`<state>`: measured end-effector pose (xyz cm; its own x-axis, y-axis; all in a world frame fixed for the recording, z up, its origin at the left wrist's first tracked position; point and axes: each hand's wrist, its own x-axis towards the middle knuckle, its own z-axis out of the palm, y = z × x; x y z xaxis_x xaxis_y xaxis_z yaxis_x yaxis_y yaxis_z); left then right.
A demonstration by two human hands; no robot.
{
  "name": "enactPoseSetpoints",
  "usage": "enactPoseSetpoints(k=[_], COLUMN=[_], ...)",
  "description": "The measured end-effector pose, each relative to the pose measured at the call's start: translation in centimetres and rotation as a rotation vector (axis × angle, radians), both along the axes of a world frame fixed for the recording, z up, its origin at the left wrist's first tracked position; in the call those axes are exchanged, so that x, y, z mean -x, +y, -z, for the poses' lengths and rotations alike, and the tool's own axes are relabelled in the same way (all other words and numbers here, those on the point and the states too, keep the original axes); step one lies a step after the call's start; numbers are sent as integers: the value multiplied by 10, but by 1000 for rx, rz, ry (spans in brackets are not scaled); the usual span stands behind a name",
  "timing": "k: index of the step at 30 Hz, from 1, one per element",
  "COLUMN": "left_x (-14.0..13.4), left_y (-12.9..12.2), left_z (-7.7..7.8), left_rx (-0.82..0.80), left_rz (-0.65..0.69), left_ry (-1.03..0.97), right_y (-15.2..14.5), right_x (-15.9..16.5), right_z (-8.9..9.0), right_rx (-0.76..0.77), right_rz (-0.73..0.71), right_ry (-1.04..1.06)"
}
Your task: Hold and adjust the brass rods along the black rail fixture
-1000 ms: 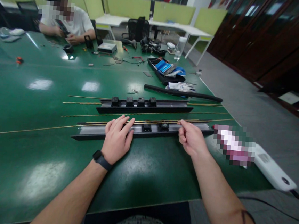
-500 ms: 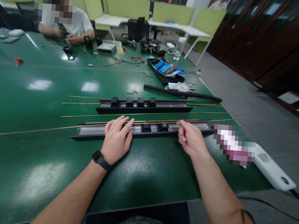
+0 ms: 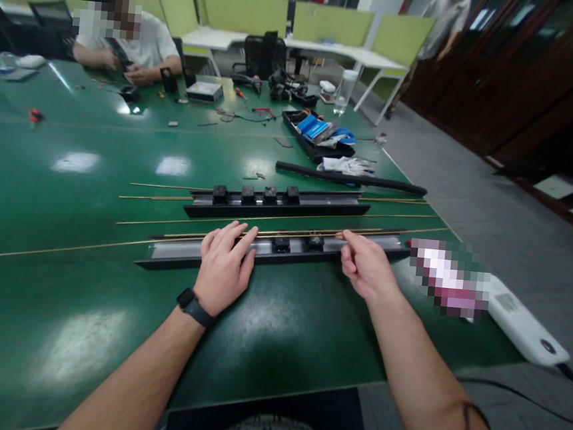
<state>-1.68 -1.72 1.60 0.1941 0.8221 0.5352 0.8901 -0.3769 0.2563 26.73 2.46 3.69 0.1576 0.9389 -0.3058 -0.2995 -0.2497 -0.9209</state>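
Observation:
A long black rail (image 3: 177,252) with a pale inner channel lies near me on the green table. Two small black blocks, including one dark block (image 3: 280,244), sit inside it. My left hand (image 3: 226,256) lies over the rail's left half, fingers stretched out and slightly apart, with the fingertips at the thin brass-coloured rods along its far edge. My right hand (image 3: 365,262) is closed, thumb and index finger pinching at a thin brass rod (image 3: 63,249) that reaches far out to the left. Its fingertips hide the exact grip.
A second rail (image 3: 277,209) with several black blocks lies beyond, with loose rods around it. Farther back are a black foam-like strip (image 3: 350,178), gloves (image 3: 345,166) and a black tray (image 3: 317,152). A white power strip (image 3: 525,323) lies right. Across the table sits a person (image 3: 151,42).
The long rod's left end has shifted slightly to the right. My hands have hardly moved. A standing person in the right background has come further into view.

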Motion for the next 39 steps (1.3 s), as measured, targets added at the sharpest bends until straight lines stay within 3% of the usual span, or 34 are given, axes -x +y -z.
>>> enactPoseSetpoints(k=[39], left_x=[0], left_y=[0], left_z=[0], left_rx=[-11], left_rz=[-8], left_ry=[29], right_y=[1], right_x=[-1], right_z=[1], right_rx=[-9], right_rz=[46], right_ry=[27])
